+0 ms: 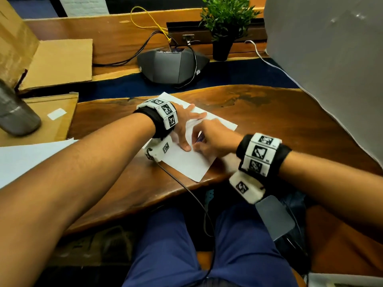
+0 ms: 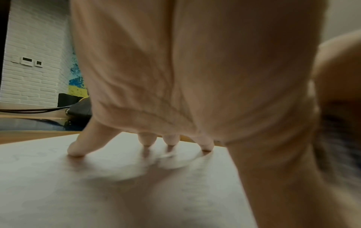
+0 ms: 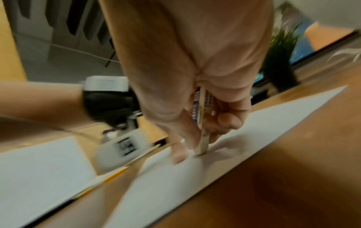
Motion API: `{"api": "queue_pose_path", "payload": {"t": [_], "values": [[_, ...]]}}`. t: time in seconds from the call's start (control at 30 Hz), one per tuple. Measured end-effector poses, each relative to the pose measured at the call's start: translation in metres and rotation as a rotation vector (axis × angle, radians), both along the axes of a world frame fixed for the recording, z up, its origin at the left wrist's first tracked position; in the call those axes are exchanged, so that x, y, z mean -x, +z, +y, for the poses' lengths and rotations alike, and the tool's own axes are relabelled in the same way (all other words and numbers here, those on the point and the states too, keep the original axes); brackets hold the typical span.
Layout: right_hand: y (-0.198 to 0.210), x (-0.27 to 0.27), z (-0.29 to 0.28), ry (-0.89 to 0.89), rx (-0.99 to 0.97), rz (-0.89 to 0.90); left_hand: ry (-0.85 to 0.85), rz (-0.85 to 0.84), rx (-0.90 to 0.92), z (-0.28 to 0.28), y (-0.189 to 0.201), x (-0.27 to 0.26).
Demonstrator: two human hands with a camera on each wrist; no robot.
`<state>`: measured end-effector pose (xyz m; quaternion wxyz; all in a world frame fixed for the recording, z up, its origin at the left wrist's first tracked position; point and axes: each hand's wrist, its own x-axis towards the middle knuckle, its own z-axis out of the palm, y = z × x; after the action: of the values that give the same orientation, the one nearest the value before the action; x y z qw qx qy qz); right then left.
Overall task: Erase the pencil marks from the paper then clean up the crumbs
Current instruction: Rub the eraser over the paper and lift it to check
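Note:
A white sheet of paper [image 1: 186,164] lies on the wooden desk in front of me. My left hand [image 1: 184,123] presses flat on it with spread straight fingers [image 2: 76,150], holding it down. My right hand [image 1: 211,139] pinches a white eraser [image 3: 203,123] in a blue-and-white sleeve, with its lower end touching the paper [image 3: 263,120] next to my left thumb [image 3: 178,154]. The right wrist view is blurred. Faint pencil squiggles show on the paper [image 2: 121,192] at the far left of the left wrist view. I see no crumbs.
A yellow pencil [image 3: 117,175] lies on the desk left of the sheet. A second white sheet [image 1: 24,154] and cardboard [image 1: 56,65] sit at the left, with a grey metal bottle [image 1: 14,112]. A conference phone [image 1: 172,65] and potted plant [image 1: 226,23] stand behind.

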<state>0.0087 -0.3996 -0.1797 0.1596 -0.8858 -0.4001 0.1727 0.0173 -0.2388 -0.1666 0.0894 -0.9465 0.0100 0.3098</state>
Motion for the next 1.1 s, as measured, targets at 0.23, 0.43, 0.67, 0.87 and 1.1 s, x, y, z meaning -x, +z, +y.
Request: {"api": "queue_pose_path", "payload": {"t": [0.23,0.43,0.67,0.87,1.1], "values": [[0.010,-0.052,-0.014,-0.169,0.001,-0.034,0.043,-0.002,0.007,-0.005,0.006,0.005],[0.003,-0.061,-0.016,-0.191,0.014,-0.013,-0.023,0.053,0.096,-0.016,0.006,0.013],[-0.002,-0.017,-0.010,-0.106,0.004,-0.083,-0.067,0.081,0.031,-0.016,-0.006,0.013],[0.010,-0.031,-0.015,-0.098,0.045,0.021,-0.056,0.078,0.048,-0.016,-0.004,0.014],[-0.001,-0.008,-0.006,-0.025,0.055,0.022,-0.025,0.098,0.072,-0.017,-0.006,0.012]]}}
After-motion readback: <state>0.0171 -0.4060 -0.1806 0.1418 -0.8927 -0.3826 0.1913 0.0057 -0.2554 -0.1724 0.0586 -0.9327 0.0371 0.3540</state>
